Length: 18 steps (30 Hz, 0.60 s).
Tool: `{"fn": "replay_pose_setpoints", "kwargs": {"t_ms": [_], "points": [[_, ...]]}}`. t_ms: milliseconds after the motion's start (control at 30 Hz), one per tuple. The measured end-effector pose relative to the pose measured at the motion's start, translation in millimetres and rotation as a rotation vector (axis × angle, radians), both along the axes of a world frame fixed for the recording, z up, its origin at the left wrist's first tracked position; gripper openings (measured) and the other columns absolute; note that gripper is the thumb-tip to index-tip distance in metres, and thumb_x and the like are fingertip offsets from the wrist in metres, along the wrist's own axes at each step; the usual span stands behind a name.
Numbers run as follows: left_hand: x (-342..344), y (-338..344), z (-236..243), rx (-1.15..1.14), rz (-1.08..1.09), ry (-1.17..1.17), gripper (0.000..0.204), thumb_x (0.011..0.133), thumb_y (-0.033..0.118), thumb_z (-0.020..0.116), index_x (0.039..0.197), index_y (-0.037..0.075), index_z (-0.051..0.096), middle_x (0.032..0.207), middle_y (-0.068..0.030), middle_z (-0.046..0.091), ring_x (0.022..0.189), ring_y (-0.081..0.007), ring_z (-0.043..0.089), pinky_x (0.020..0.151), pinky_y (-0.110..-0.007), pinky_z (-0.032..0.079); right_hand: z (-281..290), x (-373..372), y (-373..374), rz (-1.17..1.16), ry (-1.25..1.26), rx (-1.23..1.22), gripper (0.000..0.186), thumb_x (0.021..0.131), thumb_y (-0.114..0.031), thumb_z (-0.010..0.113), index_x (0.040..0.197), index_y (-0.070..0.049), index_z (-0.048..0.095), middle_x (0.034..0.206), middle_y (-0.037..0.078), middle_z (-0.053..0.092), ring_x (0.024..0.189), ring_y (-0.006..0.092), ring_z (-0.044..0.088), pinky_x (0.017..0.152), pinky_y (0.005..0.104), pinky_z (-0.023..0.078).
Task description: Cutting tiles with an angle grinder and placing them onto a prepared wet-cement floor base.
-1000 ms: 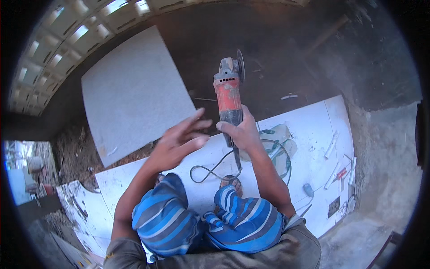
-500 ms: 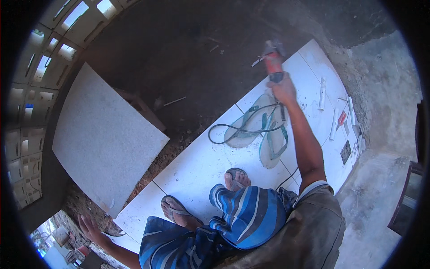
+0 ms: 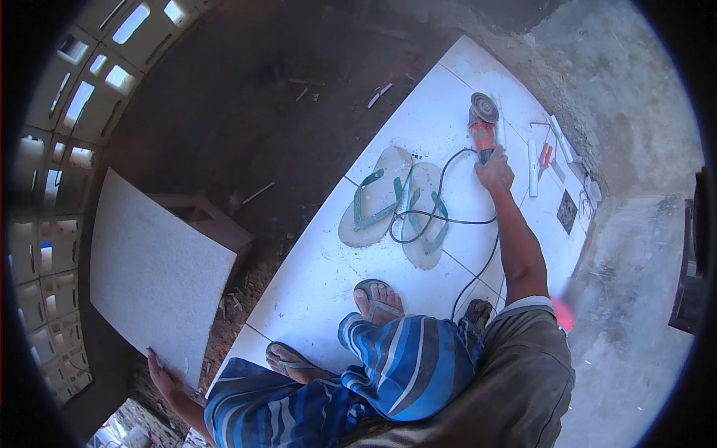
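My right hand (image 3: 494, 173) is wrapped round the rear end of a red and dark angle grinder (image 3: 482, 137). Its round disc (image 3: 485, 108) faces up, and the tool is over the white tiled surface, close to a white strip. From the tool's back end a black cord (image 3: 484, 222) loops over a pair of pale sandals with green straps (image 3: 426, 216). At the lower left, my left hand (image 3: 166, 379) grips the near edge of a large light-grey tile (image 3: 160, 261); some of its fingers are hidden.
My sandalled feet (image 3: 381, 302) stand on the white tiles (image 3: 321, 299). Red-handled pliers (image 3: 546, 156), white strips (image 3: 532, 168) and a dark square plate (image 3: 567, 212) lie at the right. A brown box-like frame (image 3: 205, 216) sits behind the grey tile. Dark ground with scraps lies beyond.
My right hand has brought the grinder from the tiles' far edge in over the white tiles. My left hand went from spread fingers to the grey tile's edge. The view has turned.
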<state>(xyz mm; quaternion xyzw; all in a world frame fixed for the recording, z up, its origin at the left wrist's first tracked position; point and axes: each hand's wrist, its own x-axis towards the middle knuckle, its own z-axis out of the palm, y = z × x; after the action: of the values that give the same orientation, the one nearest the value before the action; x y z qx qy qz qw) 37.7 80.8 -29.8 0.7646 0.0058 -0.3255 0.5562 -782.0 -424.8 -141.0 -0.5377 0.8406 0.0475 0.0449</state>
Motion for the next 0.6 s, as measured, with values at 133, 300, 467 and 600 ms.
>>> {"fn": "replay_pose_setpoints", "kwargs": {"t_ms": [133,300,467,600], "points": [[-2,-8,-2,0.063,0.061,0.042,0.079,0.100,0.053,0.063,0.154,-0.001,0.044,0.155,-0.0161,0.047,0.138,-0.0335,0.047,0.118,-0.044,0.033,-12,-6,11,-0.005,0.013,-0.002,0.084,0.087,-0.042,0.076,0.148,-0.001,0.036,0.124,0.027,0.062,0.106,0.0422,0.070,0.090,0.0503,0.057],[2,3,-8,0.049,0.018,-0.039,0.078,0.100,0.051,0.063,0.155,-0.001,0.043,0.157,-0.0162,0.045,0.140,-0.0336,0.046,0.120,-0.045,0.031,-20,-3,13,-0.009,0.043,-0.053,0.088,0.091,-0.051,0.073,0.152,-0.002,0.034,0.124,0.027,0.060,0.108,0.0415,0.069,0.089,0.0505,0.056],[-11,0,-5,0.101,0.148,-0.114,0.073,0.101,0.048,0.063,0.154,0.001,0.046,0.156,-0.0149,0.047,0.140,-0.0328,0.045,0.121,-0.044,0.030,-21,-5,10,-0.013,-0.076,-0.029,0.099,0.088,-0.062,0.071,0.156,-0.002,0.032,0.132,0.030,0.059,0.119,0.0450,0.064,0.098,0.0523,0.052],[8,13,-20,0.025,0.053,-0.120,0.071,0.100,0.048,0.064,0.152,0.001,0.049,0.153,-0.0138,0.051,0.138,-0.0304,0.048,0.120,-0.042,0.032,-29,-40,10,0.044,-0.249,-0.056,0.109,0.083,-0.071,0.069,0.157,-0.001,0.032,0.139,0.032,0.058,0.129,0.0459,0.058,0.108,0.0500,0.047]]}}
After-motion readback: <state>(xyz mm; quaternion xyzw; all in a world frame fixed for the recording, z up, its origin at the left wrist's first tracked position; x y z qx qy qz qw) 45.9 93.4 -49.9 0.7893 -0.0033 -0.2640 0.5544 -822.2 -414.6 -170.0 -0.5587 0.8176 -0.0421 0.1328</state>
